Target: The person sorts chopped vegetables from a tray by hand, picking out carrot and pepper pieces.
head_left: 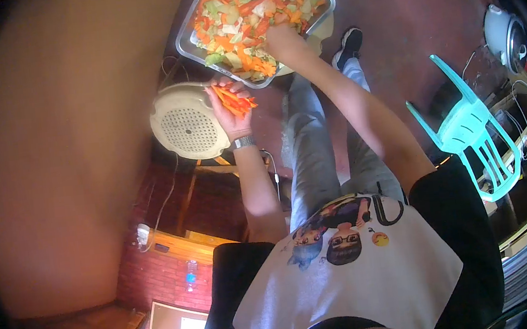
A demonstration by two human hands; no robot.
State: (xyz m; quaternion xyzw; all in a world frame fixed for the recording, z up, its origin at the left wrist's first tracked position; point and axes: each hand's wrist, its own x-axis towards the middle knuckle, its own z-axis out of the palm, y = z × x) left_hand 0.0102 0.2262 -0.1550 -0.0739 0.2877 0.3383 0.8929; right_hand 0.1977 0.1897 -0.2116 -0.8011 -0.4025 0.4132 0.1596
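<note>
Orange-red vegetable strips lie in the palm of my left hand, which is turned up with its fingers curled around them, just below a tray. That clear rectangular tray is heaped with cut mixed vegetables in orange, red, pale green and white. My right hand reaches into the heap at the tray's right side. Its fingertips are hidden among the pieces, so what it holds cannot be made out.
A beige stool with a perforated round seat stands left of my left hand. At the right are a turquoise plastic chair and a rice-cooker-like appliance. A large, blurred, skin-coloured shape fills the left side. Cables hang near both sides.
</note>
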